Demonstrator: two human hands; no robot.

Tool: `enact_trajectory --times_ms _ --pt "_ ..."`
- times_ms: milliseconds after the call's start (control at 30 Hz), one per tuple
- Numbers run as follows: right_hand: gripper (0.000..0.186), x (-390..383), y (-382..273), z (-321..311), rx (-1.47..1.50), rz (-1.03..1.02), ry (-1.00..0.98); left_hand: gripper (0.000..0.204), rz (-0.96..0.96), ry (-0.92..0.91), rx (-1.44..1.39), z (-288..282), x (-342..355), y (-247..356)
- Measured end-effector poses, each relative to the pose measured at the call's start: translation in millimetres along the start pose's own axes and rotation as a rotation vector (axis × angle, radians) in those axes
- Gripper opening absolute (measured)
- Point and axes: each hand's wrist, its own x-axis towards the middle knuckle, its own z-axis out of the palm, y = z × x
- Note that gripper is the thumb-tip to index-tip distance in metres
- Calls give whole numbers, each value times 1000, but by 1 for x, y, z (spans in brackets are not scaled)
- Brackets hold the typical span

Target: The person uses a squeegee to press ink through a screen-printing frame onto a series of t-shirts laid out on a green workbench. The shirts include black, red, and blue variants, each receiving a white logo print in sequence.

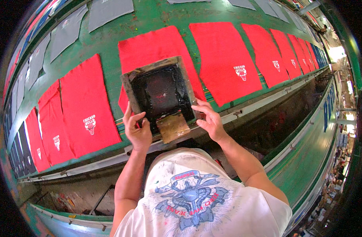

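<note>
A screen-printing frame (183, 75) with a worn rim and dark, ink-smeared mesh lies tilted over a red fabric panel (149, 41). At its lower left corner, my left hand (139, 129) grips the frame, index finger along the side and the other fingers curled. My right hand (211, 121) holds the lower right side between thumb and fingers. A flat brownish-gold piece (173, 127) rests at the frame's near end, between my hands; I cannot tell its kind. The frame covers the lower part of the panel beneath it.
Red panels with white printed emblems lie on both sides, such as one at the left (86, 106) and one at the right (226, 59). Grey panels (110, 14) lie farther back on the green table (157, 14). A metal rail (98, 164) edges it. Another green table (307, 166) stands right.
</note>
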Motion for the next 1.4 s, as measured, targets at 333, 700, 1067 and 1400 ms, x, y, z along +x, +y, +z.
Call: enact_trajectory --times_ms 333,700,1067,1400 --pt "52 -17 17 -39 21 95 113 33 52 -10 17 49 -24 -6" --pt "56 -10 15 -42 -9 123 58 22 -169 -20 -147 48 -22 -14" --pt "60 -6 14 -39 -9 129 79 14 -298 -39 -251 49 -20 -26" --pt "44 -3 -30 -14 -722 -295 83 12 -340 -49 -287 49 -19 -28"
